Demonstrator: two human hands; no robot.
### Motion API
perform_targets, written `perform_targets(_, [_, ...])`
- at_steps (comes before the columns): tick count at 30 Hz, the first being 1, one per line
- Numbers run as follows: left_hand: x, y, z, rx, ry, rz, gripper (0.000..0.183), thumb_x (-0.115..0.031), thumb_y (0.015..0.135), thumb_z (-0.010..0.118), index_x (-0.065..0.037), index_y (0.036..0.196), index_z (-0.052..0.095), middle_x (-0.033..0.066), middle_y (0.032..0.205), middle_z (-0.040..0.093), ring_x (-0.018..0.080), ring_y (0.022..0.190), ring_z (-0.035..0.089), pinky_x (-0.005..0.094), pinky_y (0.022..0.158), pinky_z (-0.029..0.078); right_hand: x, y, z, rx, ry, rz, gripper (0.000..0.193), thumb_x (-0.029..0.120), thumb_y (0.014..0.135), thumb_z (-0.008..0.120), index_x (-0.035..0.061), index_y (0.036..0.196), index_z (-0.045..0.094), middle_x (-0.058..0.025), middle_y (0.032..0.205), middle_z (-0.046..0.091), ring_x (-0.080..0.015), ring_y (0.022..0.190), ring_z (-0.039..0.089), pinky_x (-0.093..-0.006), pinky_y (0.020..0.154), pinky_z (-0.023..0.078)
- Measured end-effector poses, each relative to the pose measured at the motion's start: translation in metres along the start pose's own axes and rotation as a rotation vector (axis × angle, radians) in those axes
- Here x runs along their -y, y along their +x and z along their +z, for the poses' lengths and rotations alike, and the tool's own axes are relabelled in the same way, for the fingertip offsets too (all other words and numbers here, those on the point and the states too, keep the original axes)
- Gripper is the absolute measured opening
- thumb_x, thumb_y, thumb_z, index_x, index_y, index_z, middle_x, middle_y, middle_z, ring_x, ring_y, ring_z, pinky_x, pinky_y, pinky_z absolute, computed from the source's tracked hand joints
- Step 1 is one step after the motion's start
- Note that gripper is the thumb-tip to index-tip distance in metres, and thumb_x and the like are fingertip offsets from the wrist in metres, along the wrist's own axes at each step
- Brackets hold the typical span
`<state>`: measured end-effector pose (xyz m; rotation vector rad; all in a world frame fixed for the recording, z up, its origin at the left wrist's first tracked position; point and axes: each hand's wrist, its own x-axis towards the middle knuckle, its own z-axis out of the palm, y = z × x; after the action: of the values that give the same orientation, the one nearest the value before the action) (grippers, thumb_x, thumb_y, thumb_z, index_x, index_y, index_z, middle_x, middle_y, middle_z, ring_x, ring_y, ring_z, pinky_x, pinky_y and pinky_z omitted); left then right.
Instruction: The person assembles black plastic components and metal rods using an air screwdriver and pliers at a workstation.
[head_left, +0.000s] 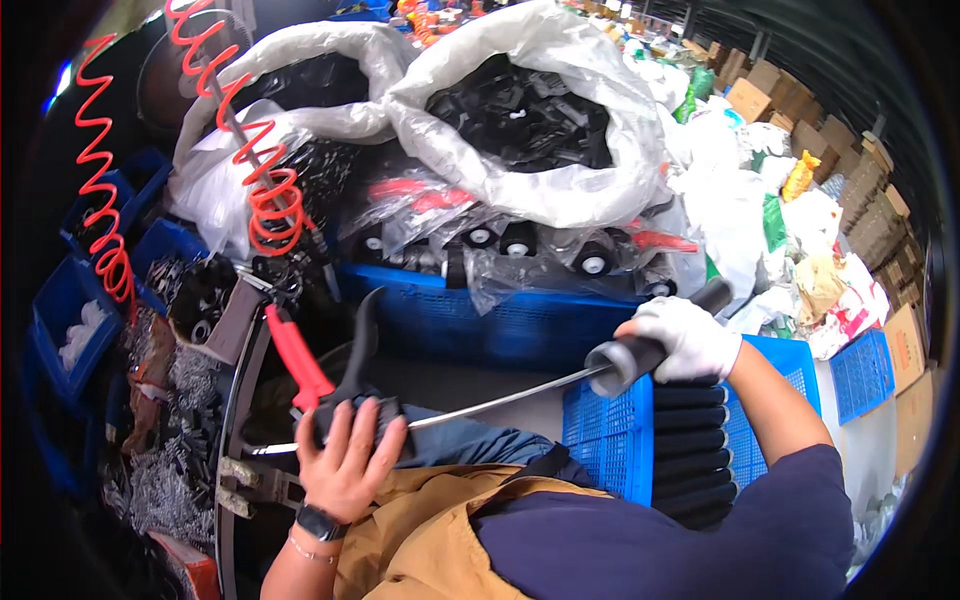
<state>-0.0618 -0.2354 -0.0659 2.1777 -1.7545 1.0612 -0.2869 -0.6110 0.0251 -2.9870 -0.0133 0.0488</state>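
Observation:
My right hand (688,338), in a white glove, grips a black foam-covered handle tube (650,345) held out over a blue crate. A thin curved metal rod (510,400) runs from that tube's end down to my left hand (345,460). My bare left hand, with a watch on the wrist, is closed over a black part (345,405) at the rod's other end, close to my lap. A black curved lever (365,330) rises from that part, and a red-handled tool (297,360) stands just left of it.
A row of black foam tubes (690,450) lies on a blue crate (600,440) at my right. A large blue crate (480,320) ahead holds bagged black wheels. White sacks (560,170) of black parts sit behind. Red coiled hoses (262,170) hang at left above bins of metal pieces.

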Motion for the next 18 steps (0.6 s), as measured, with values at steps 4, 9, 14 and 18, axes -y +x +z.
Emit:
perform_targets(4, [-0.018, 0.055, 0.014, 0.214, -0.542, -0.212, 0.073, -0.003, 0.061, 0.071, -0.007, 0.13, 0.051, 0.0088, 0.121, 0.061, 0.0257, 0.111, 0.059, 0.041, 0.092, 0.041, 0.091, 0.052, 0.015, -0.402, -0.446, -0.131, 0.042, 0.016, 0.068, 0.068, 0.0199, 0.109, 0.065, -0.0038, 0.08, 0.052, -0.024, 0.076, 0.055, -0.0369, 0.071, 0.048])
perform_targets(9, [-0.009, 0.068, 0.023, 0.489, -1.278, -0.457, 0.07, -0.001, 0.06, 0.072, -0.004, 0.127, 0.052, 0.0172, 0.107, 0.064, 0.0374, 0.101, 0.06, 0.0409, 0.088, 0.048, 0.104, 0.082, 0.015, -0.51, -0.558, -0.323, 0.031, 0.015, 0.074, 0.062, 0.0165, 0.105, 0.066, -0.0054, 0.077, 0.048, -0.0239, 0.07, 0.052, -0.0357, 0.065, 0.045])
perform_targets(14, [-0.009, 0.071, 0.019, 0.532, -1.151, -0.392, 0.073, -0.002, 0.06, 0.073, -0.005, 0.129, 0.05, 0.0186, 0.11, 0.063, 0.0365, 0.1, 0.06, 0.0413, 0.09, 0.047, 0.104, 0.084, 0.024, -0.481, -0.537, -0.314, 0.032, 0.017, 0.074, 0.064, 0.0159, 0.106, 0.065, -0.0054, 0.075, 0.049, -0.0234, 0.069, 0.052, -0.0349, 0.065, 0.045])
perform_targets(18, [0.002, 0.073, -0.008, -0.01, 0.024, 0.102, 0.047, -0.014, 0.08, 0.061, -0.015, 0.126, 0.056, 0.0048, 0.128, 0.06, 0.0168, 0.11, 0.057, 0.0397, 0.086, 0.042, 0.103, 0.11, 0.014, 0.13, 0.241, -0.028, 0.067, 0.032, 0.068, 0.077, 0.0047, 0.125, 0.053, -0.0153, 0.091, 0.065, -0.0319, 0.087, 0.065, -0.0398, 0.077, 0.05])
